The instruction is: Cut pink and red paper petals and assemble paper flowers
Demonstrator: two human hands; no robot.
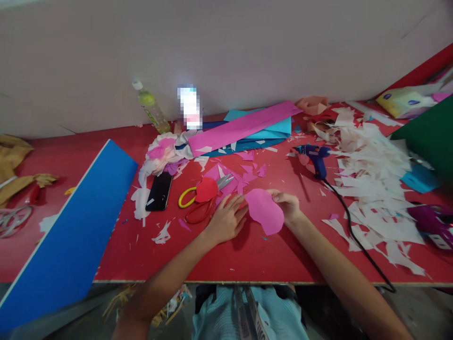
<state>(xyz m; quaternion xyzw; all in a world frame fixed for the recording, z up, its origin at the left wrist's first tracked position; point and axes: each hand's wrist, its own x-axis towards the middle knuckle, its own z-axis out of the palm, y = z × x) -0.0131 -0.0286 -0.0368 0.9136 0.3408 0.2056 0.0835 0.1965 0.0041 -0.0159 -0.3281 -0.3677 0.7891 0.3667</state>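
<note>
A pink cut-out piece (266, 212) with a wavy edge is held up over the red table by my right hand (286, 206), whose fingers pinch its upper right edge. My left hand (228, 220) is beside the piece's left edge, palm down, its fingers apart and nothing in them. Just beyond my left hand lie scissors (223, 181) with one yellow and one red handle loop; a small red cut-out (206, 190) rests across them. Pink scraps (244, 177) are scattered behind the hands.
A blue glue gun (316, 158) with a black cord lies to the right, beside white paper scraps (382, 189). A black phone (159, 191), a bottle (153, 108) and a blue board (78, 226) are on the left. Folded pink paper (244, 126) lies at the back.
</note>
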